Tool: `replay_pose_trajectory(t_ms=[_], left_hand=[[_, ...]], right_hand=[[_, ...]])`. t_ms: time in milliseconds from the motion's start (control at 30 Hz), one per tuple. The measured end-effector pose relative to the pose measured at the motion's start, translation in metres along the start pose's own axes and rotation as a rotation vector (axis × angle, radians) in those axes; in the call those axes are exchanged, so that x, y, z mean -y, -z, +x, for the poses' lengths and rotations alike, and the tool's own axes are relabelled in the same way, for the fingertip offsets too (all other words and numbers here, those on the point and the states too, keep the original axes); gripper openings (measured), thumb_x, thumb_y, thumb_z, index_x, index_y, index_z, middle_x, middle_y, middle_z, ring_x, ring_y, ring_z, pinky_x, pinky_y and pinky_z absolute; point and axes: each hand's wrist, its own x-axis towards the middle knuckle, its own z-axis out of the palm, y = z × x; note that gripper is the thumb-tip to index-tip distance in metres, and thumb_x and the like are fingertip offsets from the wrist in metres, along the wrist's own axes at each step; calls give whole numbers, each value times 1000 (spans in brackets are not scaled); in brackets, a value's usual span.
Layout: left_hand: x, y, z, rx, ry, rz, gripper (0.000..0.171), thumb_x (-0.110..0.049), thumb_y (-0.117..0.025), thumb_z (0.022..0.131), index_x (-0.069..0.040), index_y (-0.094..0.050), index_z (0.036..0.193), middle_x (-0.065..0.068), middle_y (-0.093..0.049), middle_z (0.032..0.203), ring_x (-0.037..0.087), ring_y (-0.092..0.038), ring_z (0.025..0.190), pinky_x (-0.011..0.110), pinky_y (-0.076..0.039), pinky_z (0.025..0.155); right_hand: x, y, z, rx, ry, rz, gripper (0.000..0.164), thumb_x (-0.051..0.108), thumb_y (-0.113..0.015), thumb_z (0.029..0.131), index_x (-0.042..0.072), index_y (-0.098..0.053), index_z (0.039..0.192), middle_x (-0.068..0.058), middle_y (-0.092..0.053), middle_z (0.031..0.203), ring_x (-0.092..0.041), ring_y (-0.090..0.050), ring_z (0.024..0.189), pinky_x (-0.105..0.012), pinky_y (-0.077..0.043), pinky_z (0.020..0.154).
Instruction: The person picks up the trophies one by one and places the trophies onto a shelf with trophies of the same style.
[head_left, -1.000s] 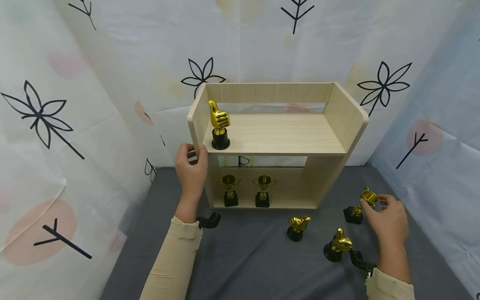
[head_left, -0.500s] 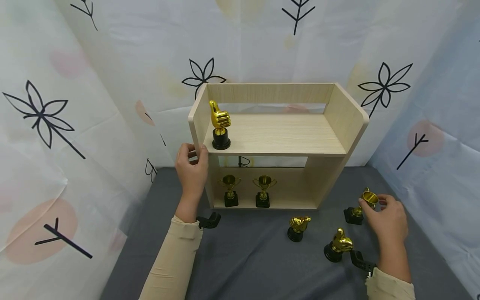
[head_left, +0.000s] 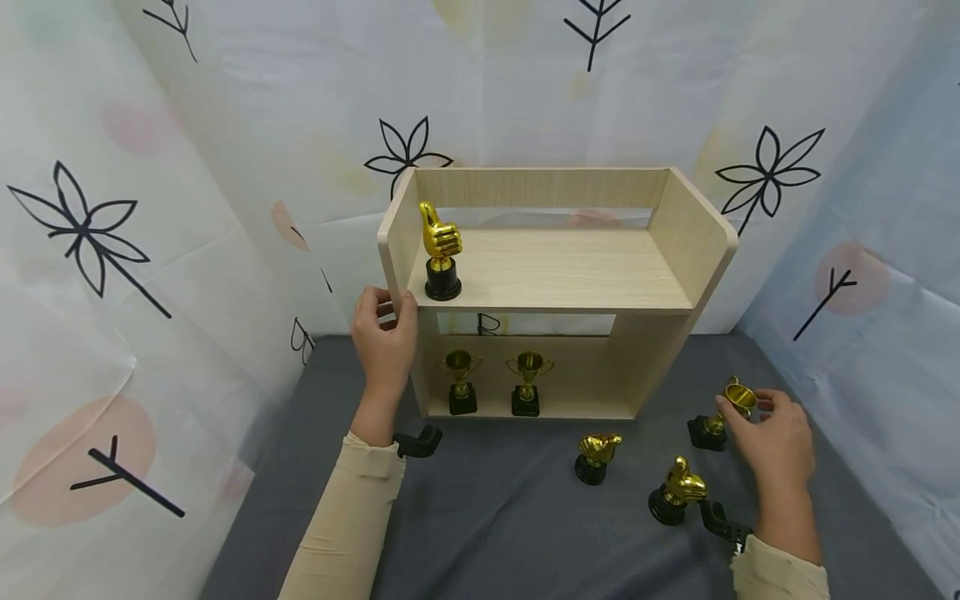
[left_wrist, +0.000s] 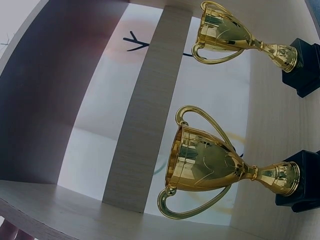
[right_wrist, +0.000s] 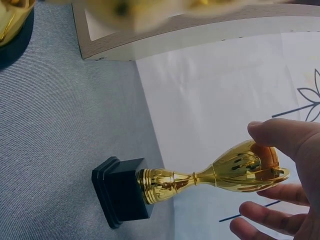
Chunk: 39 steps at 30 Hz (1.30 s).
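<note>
My left hand (head_left: 386,343) grips the front edge of the left side panel of a two-tier wooden shelf (head_left: 570,267). On the right, the thumb and fingers of my right hand (head_left: 780,442) pinch the bowl of a gold trophy cup (head_left: 738,400). Its black square base shows whole in the right wrist view, below the gold stem (right_wrist: 182,182). Two similar trophy cups, a left one (head_left: 460,379) and a right one (head_left: 528,379), stand upright on the lower tier. A gold thumbs-up trophy (head_left: 441,250) stands at the left of the upper tier.
On the grey cloth in front of the shelf are two more thumbs-up trophies, one nearer the shelf (head_left: 597,454) and one close to my right wrist (head_left: 677,492). Patterned white fabric (head_left: 525,100) hangs behind and at both sides.
</note>
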Motion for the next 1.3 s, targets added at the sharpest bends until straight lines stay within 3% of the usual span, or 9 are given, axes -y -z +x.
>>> replay_pose_trajectory(t_ms=[267, 600, 1300], left_hand=[[-1, -1, -1, -8, -8, -23, 19, -17, -70, 101, 2, -66, 100, 24, -64, 105, 40, -69, 96, 57, -61, 79], [1, 0, 0, -8, -28, 26, 24, -27, -67, 103, -3, -66, 99, 16, -65, 103, 26, -71, 95, 49, -63, 78], [1, 1, -1, 0, -24, 25, 24, -26, -66, 104, -3, -65, 98, 16, -65, 102, 28, -72, 95, 47, -63, 77]], right_hand=[[-1, -1, 1, 14, -8, 2, 87, 62, -57, 101, -3, -41, 156, -33, -49, 148, -50, -54, 128, -67, -51, 84], [0, 2, 0, 7, -5, 0, 84, 62, -57, 102, -2, -44, 155, -32, -54, 147, -50, -57, 127, -63, -52, 79], [-4, 7, -4, -14, -3, 19, 83, 61, -59, 101, -1, -47, 155, -32, -57, 146, -48, -59, 126, -61, -52, 80]])
